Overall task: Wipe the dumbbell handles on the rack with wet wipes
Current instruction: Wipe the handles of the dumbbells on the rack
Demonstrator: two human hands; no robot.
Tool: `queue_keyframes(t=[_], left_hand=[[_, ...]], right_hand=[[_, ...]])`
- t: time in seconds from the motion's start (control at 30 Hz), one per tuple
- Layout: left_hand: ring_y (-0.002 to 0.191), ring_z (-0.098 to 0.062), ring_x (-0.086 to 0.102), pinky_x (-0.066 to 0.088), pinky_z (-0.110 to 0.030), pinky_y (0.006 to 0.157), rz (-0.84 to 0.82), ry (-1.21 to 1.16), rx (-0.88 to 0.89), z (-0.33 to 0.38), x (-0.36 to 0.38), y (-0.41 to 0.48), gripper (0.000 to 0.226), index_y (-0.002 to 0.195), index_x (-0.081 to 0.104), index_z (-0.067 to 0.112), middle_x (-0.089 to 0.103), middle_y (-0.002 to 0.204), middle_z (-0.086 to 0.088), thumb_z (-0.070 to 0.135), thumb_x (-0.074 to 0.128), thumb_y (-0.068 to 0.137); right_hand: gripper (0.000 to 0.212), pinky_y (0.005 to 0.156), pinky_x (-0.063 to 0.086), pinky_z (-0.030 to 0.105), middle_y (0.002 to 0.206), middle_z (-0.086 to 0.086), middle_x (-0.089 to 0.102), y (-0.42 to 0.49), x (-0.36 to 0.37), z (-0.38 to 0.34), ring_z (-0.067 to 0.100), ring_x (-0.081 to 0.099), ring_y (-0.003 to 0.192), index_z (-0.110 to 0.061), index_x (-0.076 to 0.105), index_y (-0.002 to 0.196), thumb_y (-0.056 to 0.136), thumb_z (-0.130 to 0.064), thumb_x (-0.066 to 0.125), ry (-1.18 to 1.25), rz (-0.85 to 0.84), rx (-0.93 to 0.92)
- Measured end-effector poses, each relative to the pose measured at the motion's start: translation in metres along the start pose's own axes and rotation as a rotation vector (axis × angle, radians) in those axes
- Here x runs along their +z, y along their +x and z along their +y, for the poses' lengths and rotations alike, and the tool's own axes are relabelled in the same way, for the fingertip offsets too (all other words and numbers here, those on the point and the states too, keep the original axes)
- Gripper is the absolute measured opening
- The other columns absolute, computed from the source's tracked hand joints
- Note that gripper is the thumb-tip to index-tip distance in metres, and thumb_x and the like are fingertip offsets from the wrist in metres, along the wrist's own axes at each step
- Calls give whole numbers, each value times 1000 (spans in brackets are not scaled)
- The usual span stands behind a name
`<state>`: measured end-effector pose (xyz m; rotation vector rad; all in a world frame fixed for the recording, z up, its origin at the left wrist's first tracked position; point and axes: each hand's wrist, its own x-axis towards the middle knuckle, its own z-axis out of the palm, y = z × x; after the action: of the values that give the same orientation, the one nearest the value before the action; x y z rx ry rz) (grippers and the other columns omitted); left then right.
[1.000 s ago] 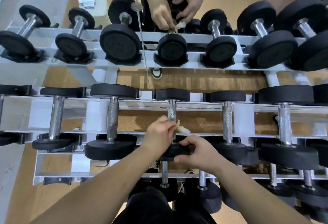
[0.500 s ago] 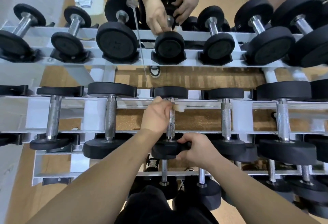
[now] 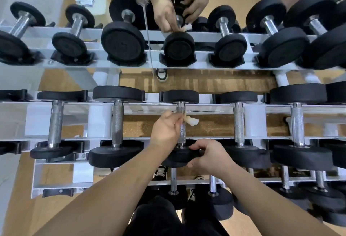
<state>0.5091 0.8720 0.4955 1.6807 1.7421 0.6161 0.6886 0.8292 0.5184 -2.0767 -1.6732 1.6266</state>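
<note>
Below, dumbbells (image 3: 117, 123) rest on a white rack (image 3: 97, 121) over tan flooring (image 3: 18, 198).

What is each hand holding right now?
Left hand: closed, pinching the wet wipe around the dumbbell handle.
Right hand: closed, gripping that dumbbell's near weight head.

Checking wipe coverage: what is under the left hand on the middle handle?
A wet wipe pokes out right of the left hand, against the knurled handle. How much wipe lies beneath the hand is hidden.
</note>
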Motion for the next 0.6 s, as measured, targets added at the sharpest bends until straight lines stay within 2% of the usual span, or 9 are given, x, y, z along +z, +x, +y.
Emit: queue_keyframes(t=[0.1,0.2,0.27,0.33,0.37,0.43,0.47,0.53,0.6], left_hand=[[79,-13,56,33,-2,76,-94,-66,-76,-7,0,-18,14,102,81,14,59,87,2,10,70,96],[88,-9,66,53,-27,88,-328,-76,-166,-8,-2,-26,16,86,82,27,72,90,12,16,71,93],[90,-5,70,57,-28,91,-399,-77,-283,-3,-6,-27,15,82,82,27,77,93,14,22,73,92],[92,-8,71,56,-25,90,-397,-54,-353,5,-7,-27,10,87,83,22,79,97,8,24,74,91],[92,-10,71,57,-26,89,-373,-24,-354,11,-11,-30,10,88,83,21,79,97,5,24,74,91],[92,-15,73,59,-30,86,-283,-24,-334,22,-15,-39,14,91,83,17,79,97,0,23,70,92],[91,-17,73,59,-32,86,-236,-48,-316,28,-17,-46,16,92,82,15,79,96,-3,21,68,93],[88,-20,72,58,-30,82,-141,-122,-307,37,-28,-62,18,93,80,10,78,94,-8,19,64,95],[78,-17,68,53,-22,71,-99,-259,-346,44,-43,-76,16,89,76,9,76,86,-9,15,63,95]], right_hand=[[48,84,57,25,101,-7,74,0,2,1,12,69,95,-30,77,100,61,-12,98,37,10,23],[44,68,48,7,97,-7,75,-2,3,3,6,68,86,-23,77,94,62,2,94,126,25,29],[40,67,48,8,92,-6,75,-6,5,4,7,67,79,-21,77,93,64,0,93,113,25,19],[39,72,51,17,95,-2,75,-11,5,5,9,66,77,-22,75,98,68,-2,90,127,5,20],[39,74,49,15,100,-2,74,-16,4,2,9,66,82,-22,73,102,72,-2,87,119,-11,1],[41,79,45,9,112,-5,71,-23,-2,-8,12,65,101,-24,68,115,83,-1,79,75,-42,-61],[40,85,44,12,116,-6,69,-27,-6,-13,14,64,108,-23,66,120,88,-1,75,60,-50,-97],[25,91,45,23,109,-9,71,-37,-14,-30,15,63,104,-25,68,105,93,-3,69,13,-63,-160],[14,86,54,37,97,-2,75,-43,-17,-46,22,68,96,-23,72,92,93,-10,71,16,-35,-192]])
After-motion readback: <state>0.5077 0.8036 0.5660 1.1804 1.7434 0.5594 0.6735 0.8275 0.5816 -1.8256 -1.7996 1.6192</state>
